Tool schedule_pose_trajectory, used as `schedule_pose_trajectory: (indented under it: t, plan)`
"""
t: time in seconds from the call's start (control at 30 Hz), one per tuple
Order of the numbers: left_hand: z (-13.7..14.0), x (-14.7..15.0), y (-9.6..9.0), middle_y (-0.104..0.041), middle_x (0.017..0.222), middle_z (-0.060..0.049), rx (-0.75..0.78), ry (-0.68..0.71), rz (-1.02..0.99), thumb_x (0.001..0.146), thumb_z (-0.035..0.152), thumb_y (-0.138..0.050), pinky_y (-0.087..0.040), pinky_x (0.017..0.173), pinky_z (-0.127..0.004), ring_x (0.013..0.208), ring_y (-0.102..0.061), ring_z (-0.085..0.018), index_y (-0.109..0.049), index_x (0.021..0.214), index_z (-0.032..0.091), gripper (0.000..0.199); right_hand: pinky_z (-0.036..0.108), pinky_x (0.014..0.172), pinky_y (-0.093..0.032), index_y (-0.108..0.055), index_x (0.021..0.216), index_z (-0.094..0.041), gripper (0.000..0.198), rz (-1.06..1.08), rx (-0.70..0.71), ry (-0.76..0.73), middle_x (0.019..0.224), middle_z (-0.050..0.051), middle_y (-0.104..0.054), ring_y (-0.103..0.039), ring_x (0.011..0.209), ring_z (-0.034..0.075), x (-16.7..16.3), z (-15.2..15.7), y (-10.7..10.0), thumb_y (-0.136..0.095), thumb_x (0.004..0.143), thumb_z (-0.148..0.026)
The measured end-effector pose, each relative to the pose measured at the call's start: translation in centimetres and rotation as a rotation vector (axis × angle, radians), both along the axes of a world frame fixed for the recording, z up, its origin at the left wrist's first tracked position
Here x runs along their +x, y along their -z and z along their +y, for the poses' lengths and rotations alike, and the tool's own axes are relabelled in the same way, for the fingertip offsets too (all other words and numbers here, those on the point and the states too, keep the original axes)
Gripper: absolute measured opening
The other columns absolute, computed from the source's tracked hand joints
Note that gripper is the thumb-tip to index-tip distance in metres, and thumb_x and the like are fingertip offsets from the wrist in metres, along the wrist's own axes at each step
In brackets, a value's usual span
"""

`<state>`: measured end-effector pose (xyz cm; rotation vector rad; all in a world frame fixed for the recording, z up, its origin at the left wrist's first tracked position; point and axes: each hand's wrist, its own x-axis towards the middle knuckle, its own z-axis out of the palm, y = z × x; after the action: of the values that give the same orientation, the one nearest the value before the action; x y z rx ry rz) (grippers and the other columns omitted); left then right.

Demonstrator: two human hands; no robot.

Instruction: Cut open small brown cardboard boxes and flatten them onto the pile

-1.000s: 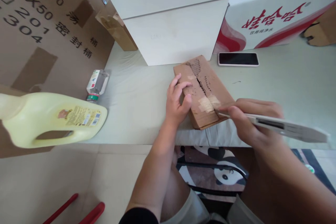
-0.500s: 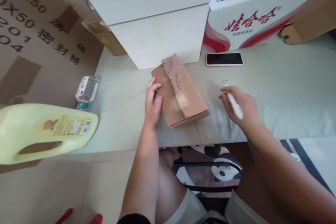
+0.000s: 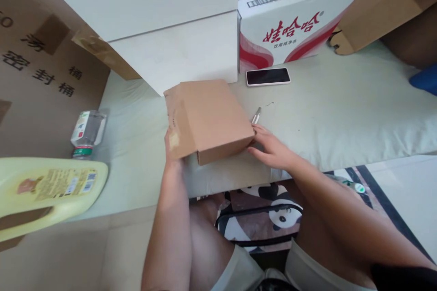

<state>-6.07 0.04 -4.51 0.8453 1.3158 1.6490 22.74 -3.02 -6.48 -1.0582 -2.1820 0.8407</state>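
A brown cardboard box (image 3: 218, 113) lies on the pale cloth, its flap (image 3: 179, 122) folded out to the left with a torn edge and a patch of tape. My left hand (image 3: 173, 157) grips the box at its left side; the flap hides most of those fingers. At the front right corner, my right hand (image 3: 271, 148) has its fingers against the box, thumb apart below. Just beyond these fingers, beside the box, rests a slim white tool with a grey tip (image 3: 256, 115), its rear end hidden.
Behind the box stand white cartons (image 3: 177, 54) and a red-and-white carton (image 3: 290, 36), with a phone (image 3: 268, 77) in front. On the left are a clear bottle (image 3: 88, 132), a big yellow jug (image 3: 78, 182) and a large brown carton (image 3: 41, 113).
The white tool has left my right hand and lies beside the box. My right hand has moved left onto the box, which is turned, its flap now folded out. The view has shifted right.
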Motion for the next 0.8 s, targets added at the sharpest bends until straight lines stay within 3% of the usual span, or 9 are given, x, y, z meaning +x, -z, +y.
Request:
schedule_pose_trajectory:
  t: [0.1, 0.2, 0.3, 0.4, 0.47, 0.57, 0.67, 0.8]
  plan:
    - [-0.4, 0.8, -0.9, -0.074, 0.114, -0.006, 0.183, 0.071, -0.104, 0.077, 0.065, -0.068, -0.054, 0.099, -0.036, 0.117, -0.067, -0.026, -0.072, 0.102, 0.025, 0.047, 0.061, 0.122, -0.035, -0.044, 0.155, -0.028, 0.064, 0.179, -0.125, 0.078, 0.158, 0.012, -0.051, -0.047, 0.146, 0.035, 0.1, -0.1, 0.1, -0.059, 0.095, -0.043]
    - [-1.0, 0.6, -1.3, -0.076, 0.102, -0.009, 0.187, 0.055, -0.121, 0.078, 0.076, -0.054, -0.054, 0.094, -0.037, 0.113, -0.068, -0.029, -0.074, 0.097, 0.02, 0.063, 0.059, 0.121, -0.037, -0.032, 0.158, -0.034, 0.077, 0.387, -0.286, 0.077, 0.148, 0.011, -0.061, -0.05, 0.145, 0.031, -0.3, -0.4, 0.1, -0.065, 0.091, -0.05]
    - [-1.3, 0.0, -1.4, -0.076, 0.098, -0.01, 0.211, 0.003, -0.108, 0.08, 0.074, -0.049, -0.055, 0.091, -0.037, 0.106, -0.07, -0.029, -0.074, 0.092, 0.018, 0.063, 0.055, 0.116, -0.045, -0.034, 0.15, -0.038, 0.073, 0.695, -0.412, 0.15, 0.132, 0.006, -0.071, -0.06, 0.135, 0.027, -0.9, -0.6, -0.1, -0.069, 0.088, -0.054]
    - [-1.4, -0.3, -1.3, -0.076, 0.092, -0.007, 0.179, -0.02, -0.129, 0.078, 0.063, -0.059, -0.055, 0.084, -0.031, 0.094, -0.072, -0.023, -0.074, 0.087, 0.018, 0.048, 0.048, 0.11, -0.05, -0.045, 0.132, -0.038, 0.058, 0.904, -0.411, 0.286, 0.121, 0.001, -0.074, -0.066, 0.123, 0.024, -1.4, -0.6, -0.7, -0.074, 0.083, -0.049]
    - [-1.3, -0.4, -1.1, -0.076, 0.086, -0.004, 0.092, -0.027, -0.151, 0.073, 0.053, -0.066, -0.055, 0.077, -0.027, 0.084, -0.071, -0.019, -0.074, 0.083, 0.019, 0.037, 0.048, 0.11, -0.05, -0.049, 0.124, -0.035, 0.051, 0.898, -0.406, 0.306, 0.114, 0.001, -0.074, -0.066, 0.123, 0.024, -1.5, -0.5, -0.9, -0.075, 0.081, -0.042]
    - [-1.2, -0.5, -0.6, -0.075, 0.08, 0.0, -0.041, -0.019, -0.155, 0.064, 0.041, -0.071, -0.052, 0.067, -0.025, 0.072, -0.068, -0.016, -0.073, 0.078, 0.019, 0.026, 0.051, 0.106, -0.052, -0.057, 0.119, -0.029, 0.043, 0.716, -0.455, 0.273, 0.111, 0.005, -0.073, -0.066, 0.119, 0.028, -1.4, -0.3, -0.6, -0.072, 0.081, -0.041]
    - [-1.1, -0.6, -0.2, -0.076, 0.082, -0.002, -0.11, 0.112, -0.065, 0.061, 0.039, -0.071, -0.053, 0.067, -0.027, 0.081, -0.071, -0.021, -0.072, 0.076, 0.019, 0.025, 0.054, 0.103, -0.053, -0.062, 0.111, -0.025, 0.041, 0.526, -0.426, 0.279, 0.111, 0.01, -0.072, -0.065, 0.119, 0.034, -1.1, -0.3, 0.2, -0.074, 0.08, -0.048]
    - [-1.1, -0.5, -0.4, -0.078, 0.085, -0.006, -0.158, 0.24, 0.004, 0.062, 0.041, -0.067, -0.057, 0.08, -0.034, 0.1, -0.073, -0.03, -0.072, 0.079, 0.018, 0.029, 0.06, 0.108, -0.049, -0.062, 0.116, -0.022, 0.055, 0.439, -0.341, 0.352, 0.12, 0.015, -0.071, -0.059, 0.129, 0.039, -0.7, -0.4, 0.8, -0.076, 0.076, -0.057]
